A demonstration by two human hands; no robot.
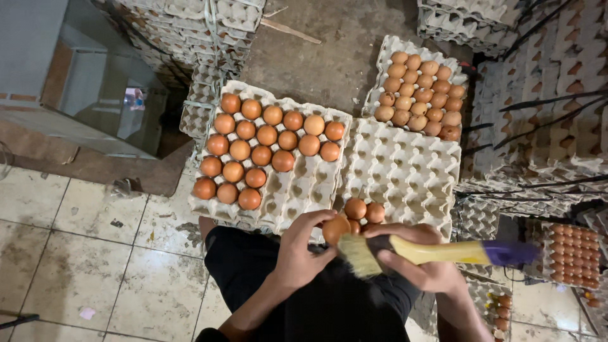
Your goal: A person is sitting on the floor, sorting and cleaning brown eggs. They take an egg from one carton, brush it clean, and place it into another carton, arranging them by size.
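1. Left hand (pixel 303 248) closed around a single brown egg (pixel 335 228), fingers curled over the top, egg held above the lap in front of the trays.
2. Right hand (pixel 415 258) gripping a brush (pixel 437 252) by the yellow handle; purple end pointing right, pale bristles lying just below the held egg, touching or nearly so.
3. Partly filled grey egg tray (pixel 297 190) directly ahead, on a stack: brown eggs filling the far and left cells, near-right cells bare.
4. Second grey tray (pixel 405 171) just right of it, almost bare: two or three brown eggs (pixel 364 210) in the near-left corner, just behind the held egg.
5. Third tray (pixel 437 60) further back, right, packed with paler brown eggs.
6. Stacks of grey trays (pixel 538 126) along the right side and top; another egg-filled tray (pixel 570 253) low at right.
7. Tiled floor (pixel 76 253) at left, stained. Dark trousers (pixel 304 297) at bottom centre.
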